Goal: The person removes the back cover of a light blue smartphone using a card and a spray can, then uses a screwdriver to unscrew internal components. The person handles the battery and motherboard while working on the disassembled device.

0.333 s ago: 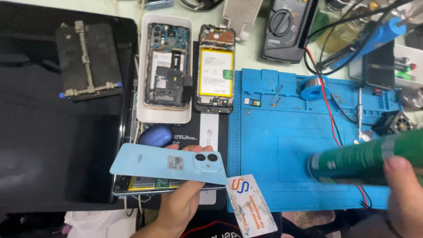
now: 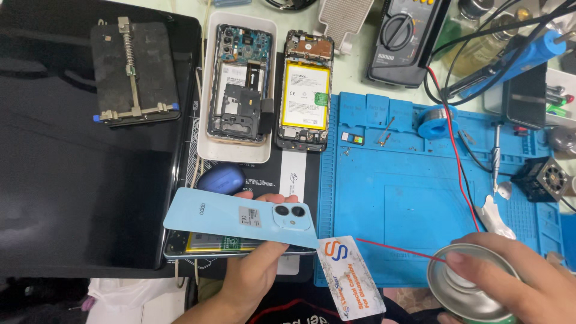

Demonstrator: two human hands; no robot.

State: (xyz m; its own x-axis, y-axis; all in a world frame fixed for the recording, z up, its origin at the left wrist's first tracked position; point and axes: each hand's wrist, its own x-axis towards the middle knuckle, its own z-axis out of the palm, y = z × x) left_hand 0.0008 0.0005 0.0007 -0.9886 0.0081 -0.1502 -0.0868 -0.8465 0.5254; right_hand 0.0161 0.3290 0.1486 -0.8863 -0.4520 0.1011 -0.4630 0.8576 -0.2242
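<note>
Right hand (image 2: 528,279): fingers wrapped around a spray can (image 2: 471,288), its thin red straw (image 2: 399,251) aimed left.
Plastic card (image 2: 351,277): wedged under the cover's right corner, just left of the straw tip.
Left hand (image 2: 252,273): fingers gripping a phone (image 2: 237,246), palm below, tips curling over the far edge.
Back cover (image 2: 237,217): light blue, lifted off the phone, long axis left-right, nearer the left hand.
Beyond: blue mat (image 2: 408,198), two opened phones (image 2: 240,78) on the surface.

A pale green workbench top (image 2: 360,66) fills the view under even, bright light. Beyond the hands lies a blue ribbed silicone work mat (image 2: 408,198); to their left spreads a large glossy black slab (image 2: 72,198) with soft reflections. White cloth (image 2: 129,297) shows at the near edge, left of the hands.
</note>
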